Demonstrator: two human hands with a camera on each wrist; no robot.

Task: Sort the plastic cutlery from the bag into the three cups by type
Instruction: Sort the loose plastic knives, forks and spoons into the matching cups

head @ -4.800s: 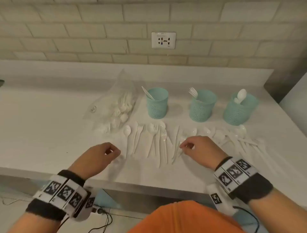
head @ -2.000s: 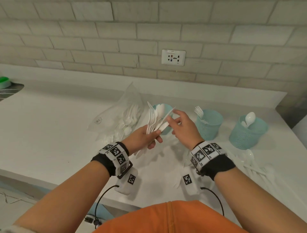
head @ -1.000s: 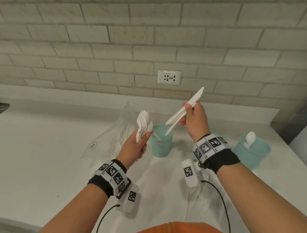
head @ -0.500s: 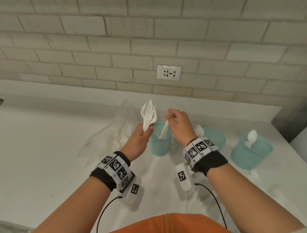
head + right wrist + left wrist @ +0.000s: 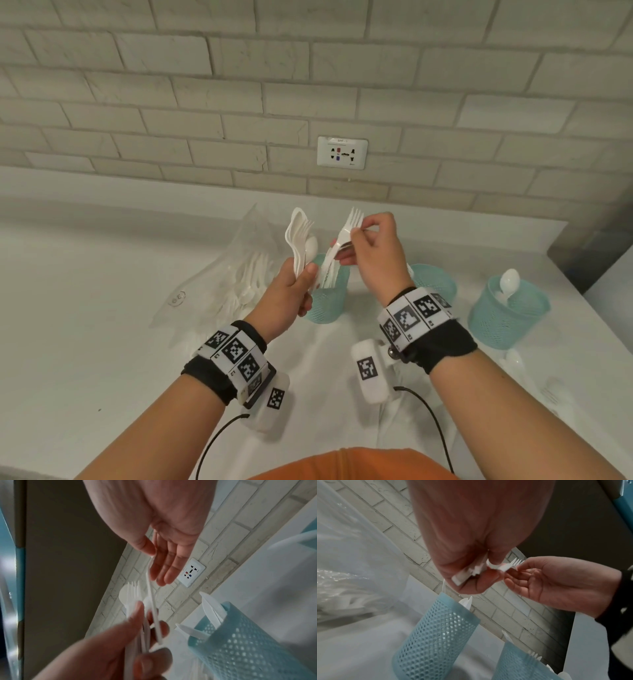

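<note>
My left hand [image 5: 305, 274] grips a bundle of white plastic forks and spoons [image 5: 299, 240] upright above the left teal mesh cup [image 5: 325, 301], which holds knives [image 5: 212, 609]. My right hand [image 5: 358, 231] pinches one fork [image 5: 351, 222] by its neck; the fork's handle is still in the bundle. In the left wrist view the fork [image 5: 510, 565] sits between the right hand's [image 5: 556, 582] thumb and fingers. The middle cup [image 5: 436, 279] holds forks [image 5: 535, 655]. A spoon [image 5: 509, 282] stands in the right cup [image 5: 507, 315].
The clear bag of cutlery [image 5: 233, 284] lies on the white counter [image 5: 85, 308] left of the cups. A few loose white pieces [image 5: 513, 359] lie near the right cup. A wall socket [image 5: 342, 152] sits in the brick wall behind.
The right hand has left the knives in the left cup and come back up to the left hand's bundle, where it now pinches a fork.
</note>
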